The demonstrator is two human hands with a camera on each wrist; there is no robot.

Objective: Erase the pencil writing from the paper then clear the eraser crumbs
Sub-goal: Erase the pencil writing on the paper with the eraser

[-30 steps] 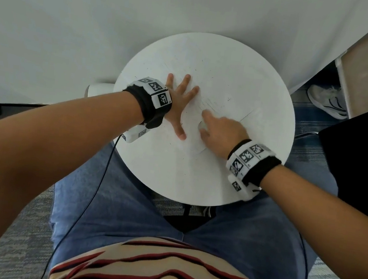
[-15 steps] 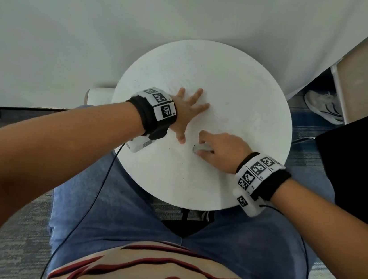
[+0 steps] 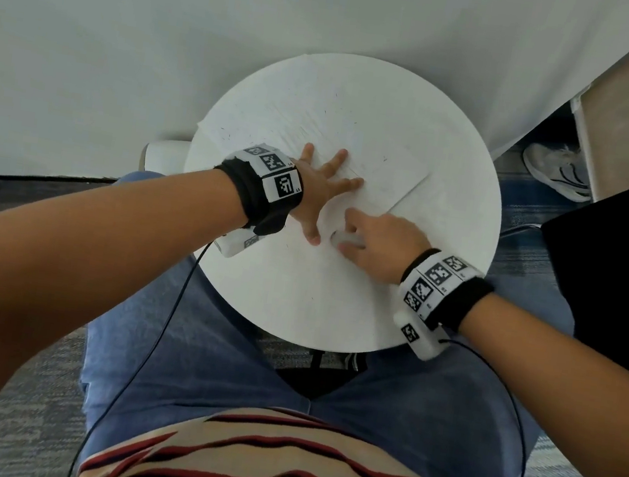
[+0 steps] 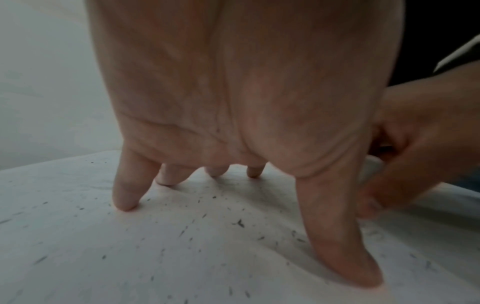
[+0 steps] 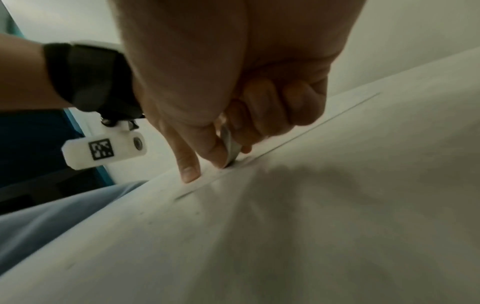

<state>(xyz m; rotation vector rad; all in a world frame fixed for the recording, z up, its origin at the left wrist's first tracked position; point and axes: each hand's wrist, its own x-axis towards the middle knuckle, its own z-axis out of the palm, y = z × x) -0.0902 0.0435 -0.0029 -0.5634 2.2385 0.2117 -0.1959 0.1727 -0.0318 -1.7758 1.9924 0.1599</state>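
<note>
Matt white paper point(image 3: 378, 166) lies on the matt white surface point(image 3: 316, 302), speckled with dark eraser crumbs point(image 4: 240, 223) (gritty flecks); the eraser point(image 5: 230, 144) looks smooth, pale rubber.

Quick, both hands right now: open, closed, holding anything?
Left hand: open, fingers spread, pressing the paper flat.
Right hand: closed, pinching the eraser, its end on the paper.
</note>
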